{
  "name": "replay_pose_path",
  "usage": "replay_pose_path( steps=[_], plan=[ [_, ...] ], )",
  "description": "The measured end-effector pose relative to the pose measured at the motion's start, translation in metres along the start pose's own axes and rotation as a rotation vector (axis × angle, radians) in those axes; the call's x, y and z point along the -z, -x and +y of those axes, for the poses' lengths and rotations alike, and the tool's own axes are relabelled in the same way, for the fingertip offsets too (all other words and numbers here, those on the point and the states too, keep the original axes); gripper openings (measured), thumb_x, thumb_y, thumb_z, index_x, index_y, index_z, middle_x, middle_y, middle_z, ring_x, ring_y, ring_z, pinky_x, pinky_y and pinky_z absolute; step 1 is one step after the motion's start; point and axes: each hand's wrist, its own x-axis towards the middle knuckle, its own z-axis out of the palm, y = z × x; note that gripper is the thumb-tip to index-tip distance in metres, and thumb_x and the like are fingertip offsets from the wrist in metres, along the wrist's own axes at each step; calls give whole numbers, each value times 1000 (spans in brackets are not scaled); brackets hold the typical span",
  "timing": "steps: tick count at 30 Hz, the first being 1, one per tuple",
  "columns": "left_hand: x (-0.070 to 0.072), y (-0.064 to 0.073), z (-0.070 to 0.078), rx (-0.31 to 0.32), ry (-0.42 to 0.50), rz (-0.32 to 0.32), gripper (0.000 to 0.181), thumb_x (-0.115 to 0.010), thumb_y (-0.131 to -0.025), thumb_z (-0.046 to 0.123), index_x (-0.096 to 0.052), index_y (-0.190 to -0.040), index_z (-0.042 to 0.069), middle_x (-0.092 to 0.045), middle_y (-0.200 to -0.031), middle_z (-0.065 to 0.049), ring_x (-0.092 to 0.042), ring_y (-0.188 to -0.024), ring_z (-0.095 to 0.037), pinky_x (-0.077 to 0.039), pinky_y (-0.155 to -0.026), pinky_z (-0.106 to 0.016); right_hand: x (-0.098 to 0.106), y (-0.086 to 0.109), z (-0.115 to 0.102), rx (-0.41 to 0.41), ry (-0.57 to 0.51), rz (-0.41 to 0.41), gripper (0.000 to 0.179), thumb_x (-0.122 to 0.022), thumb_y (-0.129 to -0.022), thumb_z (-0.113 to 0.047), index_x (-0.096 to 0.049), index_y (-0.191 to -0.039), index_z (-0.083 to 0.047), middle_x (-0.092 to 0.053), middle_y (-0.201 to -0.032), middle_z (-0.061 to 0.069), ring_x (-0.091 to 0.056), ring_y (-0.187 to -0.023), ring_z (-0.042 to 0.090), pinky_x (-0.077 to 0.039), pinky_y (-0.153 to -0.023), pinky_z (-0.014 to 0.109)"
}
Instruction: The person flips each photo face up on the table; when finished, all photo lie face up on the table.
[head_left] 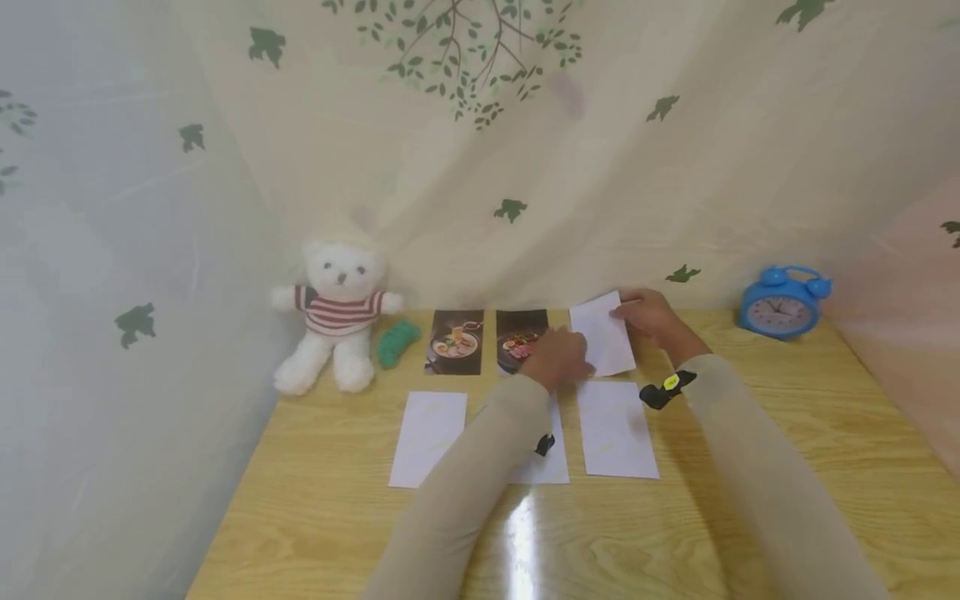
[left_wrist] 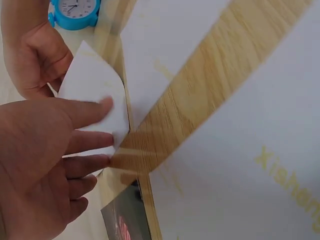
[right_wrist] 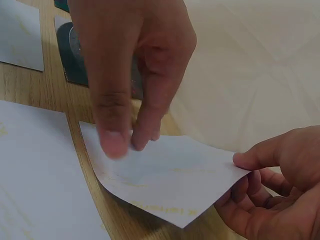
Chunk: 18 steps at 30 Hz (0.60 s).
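Note:
My right hand (head_left: 651, 317) pinches the right edge of a white-backed photo card (head_left: 603, 335), thumb on top and fingers beneath. In the right wrist view, the card (right_wrist: 165, 175) bends up at that edge, and faint yellow lettering shows on it. My left hand (head_left: 557, 360) is over the card's left side, its fingers (left_wrist: 90, 165) fairly straight and the thumb blurred. To the left lie two picture-up photo cards, one of a noodle bowl (head_left: 455, 342) and one of a meat dish (head_left: 513, 342), the latter partly hidden by my left hand.
Nearer me lie three white cards: left (head_left: 427, 437), middle (head_left: 551, 467), partly under my left sleeve, and right (head_left: 617, 429). A white teddy bear (head_left: 339, 312) and a green object (head_left: 397, 343) stand at the back left. A blue alarm clock (head_left: 782, 308) is at the back right.

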Motion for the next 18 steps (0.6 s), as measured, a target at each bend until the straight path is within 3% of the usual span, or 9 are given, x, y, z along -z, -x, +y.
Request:
replay_pose_path(
  steps=[3,6,9,12,15,18],
  plan=[
    [0,-1,4,26,40,-4,61,-47,-105,65,-78,-111,13,-80,-110,-1,-64,-132,-25,-39,-124,-41,-1,3,-3,24,-42,-12,63,-60,-103,-9,-32,-157,11,-50,-147,28,-66,-109,23,-61,-89,31],
    [-2,-1,9,48,119,-24,82,-31,-103,77,-80,-106,12,-81,-103,-2,-67,-130,-27,-31,-130,-44,-3,4,-6,29,-77,-5,62,-61,-103,-10,-34,-155,11,-56,-136,23,-66,-96,14,-62,-87,33],
    [-2,-3,14,64,162,-30,89,-25,-101,81,-81,-104,12,-82,-106,-4,-68,-129,-28,-27,-132,-47,-4,5,-8,18,-80,8,61,-61,-103,-11,-35,-154,9,-57,-131,18,-65,-95,13,-61,-94,39],
    [-3,-4,18,84,171,-30,86,-27,-102,80,-80,-104,12,-80,-118,-6,-65,-134,-30,-31,-129,-47,-4,6,-8,9,-81,20,60,-61,-103,-9,-36,-154,9,-56,-130,17,-64,-97,14,-60,-97,41],
    [-2,-4,20,108,235,-34,76,-35,-104,75,-76,-95,12,-79,-110,-7,-72,-117,-29,-50,-111,-41,-2,7,-7,19,-97,26,58,-61,-102,-6,-36,-152,12,-57,-128,19,-65,-91,11,-62,-92,37],
    [-1,-4,21,115,335,-8,61,-46,-105,65,-70,-79,15,-75,-89,-4,-71,-84,-22,-57,-77,-34,-1,10,-7,29,-113,34,58,-62,-102,-6,-36,-151,12,-58,-128,20,-66,-82,5,-63,-86,32]
  ],
)
